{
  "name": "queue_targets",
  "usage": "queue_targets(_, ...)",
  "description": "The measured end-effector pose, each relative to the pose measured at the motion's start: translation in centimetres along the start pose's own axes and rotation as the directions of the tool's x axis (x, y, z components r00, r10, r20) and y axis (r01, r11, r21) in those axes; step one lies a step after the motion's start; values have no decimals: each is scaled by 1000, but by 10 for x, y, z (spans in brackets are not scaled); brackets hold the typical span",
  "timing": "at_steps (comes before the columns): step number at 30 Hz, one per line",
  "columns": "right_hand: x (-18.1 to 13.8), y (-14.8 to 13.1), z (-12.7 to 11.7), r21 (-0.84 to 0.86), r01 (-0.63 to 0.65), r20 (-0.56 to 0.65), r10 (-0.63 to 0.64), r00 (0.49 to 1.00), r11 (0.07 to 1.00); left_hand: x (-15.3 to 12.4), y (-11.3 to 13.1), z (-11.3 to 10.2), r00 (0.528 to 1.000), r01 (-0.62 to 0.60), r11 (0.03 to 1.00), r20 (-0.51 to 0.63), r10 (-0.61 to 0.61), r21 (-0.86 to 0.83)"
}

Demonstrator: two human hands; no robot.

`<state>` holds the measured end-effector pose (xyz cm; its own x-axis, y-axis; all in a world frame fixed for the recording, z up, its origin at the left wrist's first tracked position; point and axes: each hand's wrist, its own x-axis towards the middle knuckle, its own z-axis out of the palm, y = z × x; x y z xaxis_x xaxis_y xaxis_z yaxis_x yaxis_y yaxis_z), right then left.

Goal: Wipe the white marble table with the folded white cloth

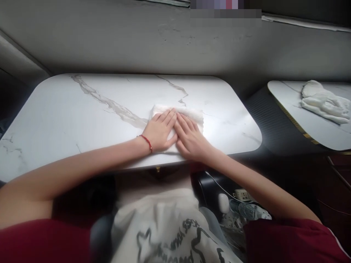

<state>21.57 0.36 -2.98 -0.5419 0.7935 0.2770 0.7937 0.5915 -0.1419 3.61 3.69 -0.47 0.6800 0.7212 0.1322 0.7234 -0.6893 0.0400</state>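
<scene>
A white cloth (199, 118) lies on a white marble-patterned table top (82, 124), near its front edge. My left hand (160, 129), with a red cord bracelet at the wrist, rests flat on the cloth's left part. From the other side, my right hand (190, 137) presses flat on the right part, fingers extended. The fingertips of both hands meet over the middle of the cloth, and the thumbs come close together below. Much of the cloth is hidden under the hands.
To the right stands a second marble-patterned top (290, 96) bearing a crumpled white towel (326, 102). A grey wall (131, 44) runs behind. Below right are a power strip (241, 195), a white cable and a rounded white object (223, 202). A small gold knob (158, 169) sits under the front edge.
</scene>
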Motion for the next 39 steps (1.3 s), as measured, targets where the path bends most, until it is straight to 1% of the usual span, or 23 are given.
queue_targets(5,60,27,18,11,35,4,-35,999,999,26,-47,3,996,91,995,-20,-91,-33)
queue_targets(10,119,51,30,-9,16,18,-15,1000,1000,56,-95,12,985,152,983,-65,-159,-99)
queue_targets(13,147,65,35,-10,18,57,-18,998,1000,70,-115,16,976,185,972,-92,-199,-146)
queue_targets(15,164,74,39,-3,37,67,-37,997,999,78,-127,16,969,216,964,-90,-232,-158)
queue_targets(22,225,102,59,38,89,36,-91,995,995,101,-166,17,920,337,920,-136,-367,-202)
queue_targets(26,237,108,64,64,114,20,-116,993,991,105,-175,20,914,349,914,-141,-381,-210)
queue_targets(29,236,107,63,69,122,11,-123,992,990,105,-176,21,912,345,913,-153,-381,-216)
queue_targets(39,238,103,67,56,118,-63,-114,991,991,106,-175,22,895,381,914,-194,-402,-138)
